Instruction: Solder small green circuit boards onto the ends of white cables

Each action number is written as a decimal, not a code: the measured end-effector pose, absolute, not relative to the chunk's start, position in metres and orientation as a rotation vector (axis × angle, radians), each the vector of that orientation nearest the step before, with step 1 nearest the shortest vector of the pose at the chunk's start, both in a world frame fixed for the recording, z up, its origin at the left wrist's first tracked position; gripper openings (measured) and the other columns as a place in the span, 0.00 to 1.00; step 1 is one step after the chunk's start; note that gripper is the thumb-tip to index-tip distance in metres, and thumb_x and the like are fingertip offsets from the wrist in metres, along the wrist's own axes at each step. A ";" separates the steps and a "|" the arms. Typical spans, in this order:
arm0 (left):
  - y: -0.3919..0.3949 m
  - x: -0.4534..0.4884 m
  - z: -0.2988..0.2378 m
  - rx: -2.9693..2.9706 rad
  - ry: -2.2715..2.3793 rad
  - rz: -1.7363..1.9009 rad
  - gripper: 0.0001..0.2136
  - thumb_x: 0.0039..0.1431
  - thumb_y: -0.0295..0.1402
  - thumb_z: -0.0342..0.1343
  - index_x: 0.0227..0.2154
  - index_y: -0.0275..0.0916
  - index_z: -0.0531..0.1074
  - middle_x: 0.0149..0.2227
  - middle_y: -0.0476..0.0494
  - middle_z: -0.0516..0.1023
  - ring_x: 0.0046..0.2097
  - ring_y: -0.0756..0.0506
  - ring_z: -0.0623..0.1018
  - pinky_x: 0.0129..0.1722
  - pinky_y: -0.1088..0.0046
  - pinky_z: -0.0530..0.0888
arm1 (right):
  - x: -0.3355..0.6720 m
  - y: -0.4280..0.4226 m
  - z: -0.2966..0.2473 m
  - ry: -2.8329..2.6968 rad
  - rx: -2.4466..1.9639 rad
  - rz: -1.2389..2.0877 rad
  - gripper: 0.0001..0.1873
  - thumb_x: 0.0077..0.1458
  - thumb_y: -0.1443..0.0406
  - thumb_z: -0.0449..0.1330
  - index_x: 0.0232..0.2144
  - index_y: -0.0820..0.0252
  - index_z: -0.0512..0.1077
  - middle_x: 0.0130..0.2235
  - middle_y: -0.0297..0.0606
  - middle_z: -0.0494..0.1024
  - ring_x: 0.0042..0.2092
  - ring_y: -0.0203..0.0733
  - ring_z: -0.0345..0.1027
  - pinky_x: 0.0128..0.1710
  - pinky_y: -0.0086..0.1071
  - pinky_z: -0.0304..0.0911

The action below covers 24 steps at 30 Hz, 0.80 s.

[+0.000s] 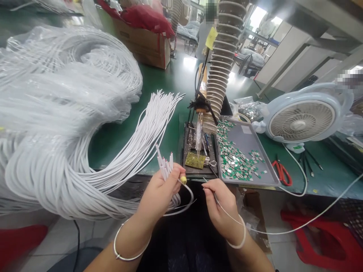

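Note:
My left hand (163, 190) is closed around a small bunch of white cables (164, 166), their cut ends pointing up past the thumb. A yellow cover (183, 180) sits on one of its fingertips. Pinched between the thumb and finger of my right hand (219, 200) is a thin pale solder wire (272, 233), its tip toward the left hand; it trails off to the right. Just beyond both hands, a soldering iron (199, 128) hangs tip down over a yellowish sponge (195, 160). A grey tray (252, 139) beside it bears many small green-and-silver connectors (235, 160).
A large coil of white cables (42, 162), partly under clear plastic, covers the left of the green table (181, 81). A ribbed duct (224, 56) descends behind the iron. Red-handled pliers (282, 173) and a fan (300, 121) stand right; a cardboard box (141, 43) sits behind.

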State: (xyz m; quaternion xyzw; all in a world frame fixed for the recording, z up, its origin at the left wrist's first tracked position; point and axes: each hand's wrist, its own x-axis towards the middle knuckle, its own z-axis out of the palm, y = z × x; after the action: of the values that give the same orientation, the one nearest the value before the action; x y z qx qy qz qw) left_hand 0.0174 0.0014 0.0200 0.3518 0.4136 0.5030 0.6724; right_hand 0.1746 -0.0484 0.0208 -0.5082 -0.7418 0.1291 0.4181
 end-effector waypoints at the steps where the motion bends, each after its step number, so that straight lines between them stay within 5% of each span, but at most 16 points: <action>1: 0.002 0.017 0.020 0.770 0.890 1.114 0.13 0.51 0.43 0.59 0.26 0.37 0.69 0.20 0.54 0.65 0.18 0.57 0.57 0.17 0.80 0.53 | 0.178 -0.049 0.023 -1.850 -1.276 0.288 0.09 0.57 0.73 0.50 0.37 0.59 0.67 0.32 0.38 0.73 0.34 0.37 0.68 0.34 0.31 0.66; 14: -0.001 0.015 0.019 0.803 0.845 1.055 0.10 0.53 0.41 0.58 0.29 0.39 0.71 0.21 0.51 0.66 0.23 0.54 0.62 0.17 0.82 0.53 | 0.232 0.003 0.040 -1.949 -1.657 -0.016 0.08 0.55 0.72 0.51 0.34 0.60 0.69 0.34 0.41 0.75 0.38 0.44 0.67 0.39 0.38 0.64; 21: -0.001 0.013 0.019 0.913 0.975 1.013 0.11 0.49 0.41 0.60 0.26 0.37 0.74 0.38 0.43 0.75 0.18 0.58 0.56 0.17 0.77 0.54 | 0.233 0.017 0.045 -2.070 -1.862 0.103 0.07 0.53 0.72 0.51 0.29 0.60 0.68 0.31 0.40 0.73 0.35 0.43 0.66 0.36 0.34 0.61; 24: -0.001 0.014 0.022 0.924 1.036 1.019 0.12 0.47 0.41 0.62 0.22 0.36 0.74 0.36 0.41 0.76 0.18 0.58 0.56 0.17 0.76 0.52 | 0.232 0.015 0.045 -2.054 -1.873 0.056 0.08 0.54 0.71 0.50 0.30 0.60 0.68 0.30 0.40 0.73 0.34 0.43 0.66 0.35 0.34 0.60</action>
State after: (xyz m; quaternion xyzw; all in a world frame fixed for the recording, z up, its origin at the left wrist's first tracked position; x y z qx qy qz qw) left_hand 0.0138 -0.0015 0.0222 0.4069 0.4562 0.4489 0.6517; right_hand 0.2324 0.0145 0.0445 -0.6626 -0.7268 0.0196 0.1797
